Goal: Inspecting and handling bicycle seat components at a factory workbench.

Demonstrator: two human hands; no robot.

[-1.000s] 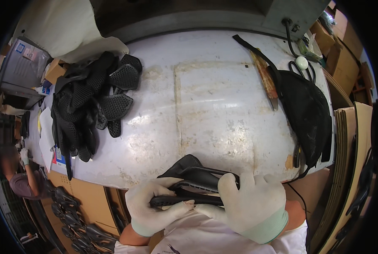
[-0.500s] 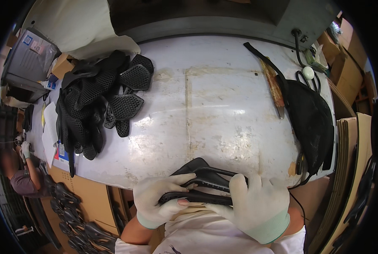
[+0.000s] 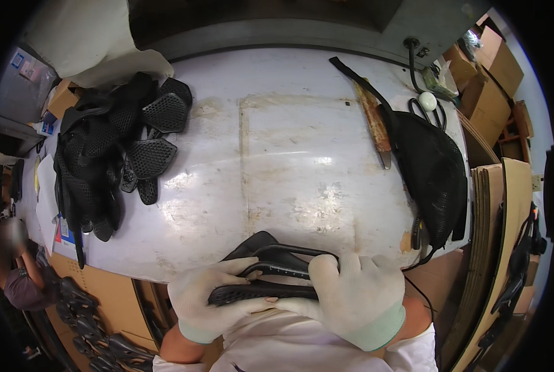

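Head view: black pad (image 3: 264, 279) lying crosswise at counter (image 3: 289, 155) near edge, left hand (image 3: 212, 301) and right hand (image 3: 351, 297) fingers clamped around its ends.

I see white knit gloves with pale green cuffs on my left hand (image 3: 212, 304) and right hand (image 3: 351, 297). Between my fingers (image 3: 252, 304) sits a black moulded piece (image 3: 271, 273); beyond them, a scuffed white tabletop (image 3: 289, 161) and black mesh-patterned parts (image 3: 112, 149).

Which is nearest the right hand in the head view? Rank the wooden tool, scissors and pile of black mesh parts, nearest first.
From the right hand:
1. Wooden tool, up and slightly right on the table.
2. Scissors, at the far right edge.
3. Pile of black mesh parts, across the table on the left.
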